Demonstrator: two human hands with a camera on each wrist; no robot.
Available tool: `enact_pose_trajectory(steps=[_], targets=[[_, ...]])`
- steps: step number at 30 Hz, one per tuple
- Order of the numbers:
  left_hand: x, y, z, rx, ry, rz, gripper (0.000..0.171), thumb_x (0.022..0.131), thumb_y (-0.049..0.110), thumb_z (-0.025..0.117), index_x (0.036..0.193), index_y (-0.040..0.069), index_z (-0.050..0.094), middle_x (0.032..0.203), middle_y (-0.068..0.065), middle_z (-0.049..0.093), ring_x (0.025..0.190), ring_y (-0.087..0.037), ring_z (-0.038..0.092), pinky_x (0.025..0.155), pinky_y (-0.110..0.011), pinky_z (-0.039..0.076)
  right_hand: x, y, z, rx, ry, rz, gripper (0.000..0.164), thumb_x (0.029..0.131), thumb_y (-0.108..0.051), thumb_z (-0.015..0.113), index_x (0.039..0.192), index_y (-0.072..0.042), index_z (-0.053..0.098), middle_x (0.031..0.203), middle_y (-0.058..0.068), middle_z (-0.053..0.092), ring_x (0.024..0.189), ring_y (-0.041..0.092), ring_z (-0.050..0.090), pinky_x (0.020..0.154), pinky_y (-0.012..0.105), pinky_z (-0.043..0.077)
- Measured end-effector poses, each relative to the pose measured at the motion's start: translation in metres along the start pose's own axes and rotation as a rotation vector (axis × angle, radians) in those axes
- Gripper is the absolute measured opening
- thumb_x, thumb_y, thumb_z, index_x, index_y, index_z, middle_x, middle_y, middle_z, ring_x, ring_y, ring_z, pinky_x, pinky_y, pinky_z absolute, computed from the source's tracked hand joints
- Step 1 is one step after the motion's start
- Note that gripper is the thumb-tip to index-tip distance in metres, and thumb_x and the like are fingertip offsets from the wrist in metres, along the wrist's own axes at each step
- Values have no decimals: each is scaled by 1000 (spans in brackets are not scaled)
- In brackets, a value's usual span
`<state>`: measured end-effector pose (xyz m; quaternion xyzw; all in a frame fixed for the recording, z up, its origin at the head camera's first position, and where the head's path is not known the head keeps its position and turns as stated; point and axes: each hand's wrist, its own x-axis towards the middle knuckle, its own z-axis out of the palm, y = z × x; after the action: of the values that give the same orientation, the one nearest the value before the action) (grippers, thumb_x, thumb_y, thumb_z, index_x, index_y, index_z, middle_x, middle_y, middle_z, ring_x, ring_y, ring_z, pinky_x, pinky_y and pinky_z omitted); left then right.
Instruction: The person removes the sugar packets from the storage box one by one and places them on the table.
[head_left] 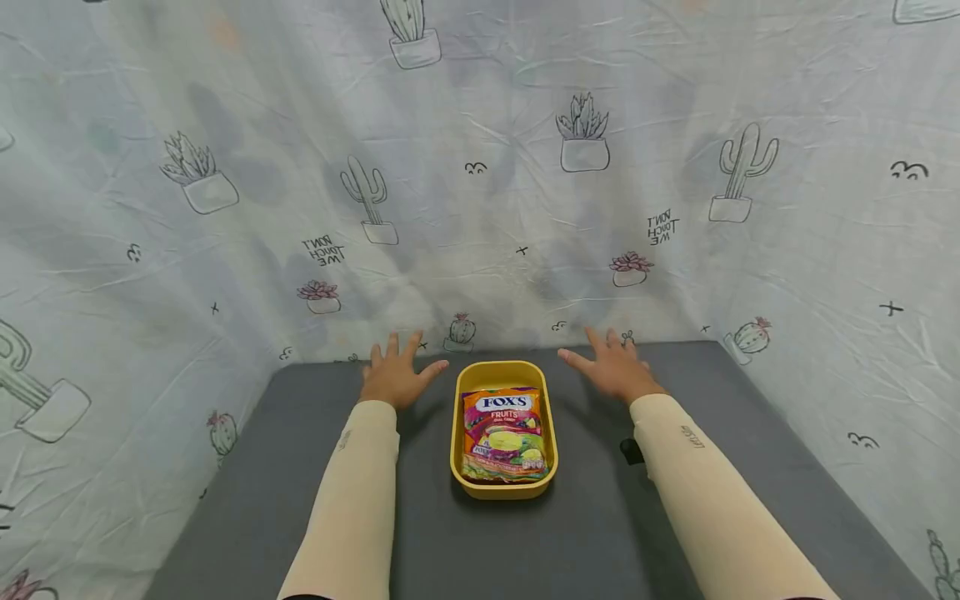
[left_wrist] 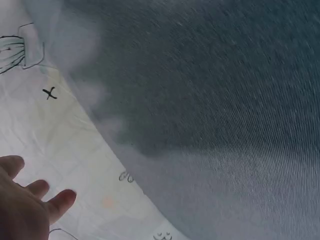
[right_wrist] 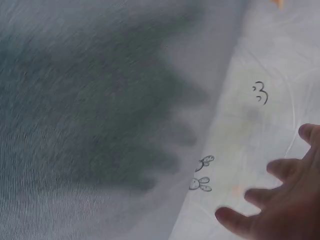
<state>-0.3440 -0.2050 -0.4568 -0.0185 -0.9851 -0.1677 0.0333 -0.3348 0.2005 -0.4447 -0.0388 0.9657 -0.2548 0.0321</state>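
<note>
A candy bag (head_left: 504, 437) marked FOX'S FRUITS, orange and purple with fruit pictures, lies flat inside a yellow oval-cornered tray (head_left: 504, 492). My left hand (head_left: 393, 377) hovers to the left of the tray with its fingers spread, holding nothing. On the other side, my right hand (head_left: 617, 371) is also spread and holds nothing. Neither hand touches the tray. In the left wrist view the left hand's fingers (left_wrist: 61, 202) reach out over the table's far edge. Spread fingers (right_wrist: 232, 220) of the right hand show likewise in the right wrist view.
A dark grey table (head_left: 465, 550) carries the tray. White curtain cloth (head_left: 495, 217) printed with cacti hangs behind the table and along both sides. A small black object (head_left: 632, 452) shows by the right sleeve.
</note>
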Motion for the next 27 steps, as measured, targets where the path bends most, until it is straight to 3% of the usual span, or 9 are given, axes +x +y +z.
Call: enact_pose_trajectory(steps=[6, 11, 16, 19, 22, 27], targets=[[-3, 5, -5, -149, -17, -27, 106, 96, 92, 37, 178, 29, 14, 179, -25, 10, 155, -63, 16, 116, -83, 20, 0, -3, -7, 246, -78, -30, 106, 103, -84, 35, 177, -13, 8, 179, 24, 10, 161, 51, 11, 123, 74, 13], [-7, 9, -5, -342, -45, -22, 103, 99, 87, 42, 178, 28, 9, 179, -18, 18, 157, -55, 21, 118, -79, 22, -5, -4, -10, 467, -138, -43, 102, 106, -81, 29, 177, -13, 2, 179, 25, 6, 160, 53, 11, 122, 75, 16], [-12, 12, 1, -576, -78, -40, 106, 98, 88, 44, 178, 29, 10, 173, -21, 32, 148, -52, 43, 114, -77, 34, -8, -2, -11, 709, -192, -46, 101, 104, -83, 27, 178, -17, 5, 173, 31, 24, 153, 57, 30, 118, 74, 31], [-15, 12, 8, -705, -107, -57, 111, 94, 93, 43, 178, 27, 12, 171, -20, 36, 141, -47, 53, 111, -70, 44, -10, -2, -12, 798, -193, -41, 97, 105, -83, 28, 178, -20, 14, 168, 31, 36, 147, 55, 42, 114, 72, 38], [-21, 15, 18, -808, -137, -53, 115, 92, 94, 42, 178, 22, 15, 169, -20, 41, 138, -45, 58, 107, -64, 50, -13, -5, -11, 870, -213, -66, 92, 108, -78, 26, 177, -19, 17, 165, 33, 40, 143, 55, 47, 113, 73, 39], [-32, 24, 32, -886, -165, -28, 112, 95, 90, 43, 174, 13, 30, 162, -22, 50, 138, -44, 58, 108, -60, 51, -18, -16, -11, 954, -290, -98, 94, 106, -81, 27, 177, -21, 16, 162, 35, 42, 142, 57, 49, 112, 73, 40]])
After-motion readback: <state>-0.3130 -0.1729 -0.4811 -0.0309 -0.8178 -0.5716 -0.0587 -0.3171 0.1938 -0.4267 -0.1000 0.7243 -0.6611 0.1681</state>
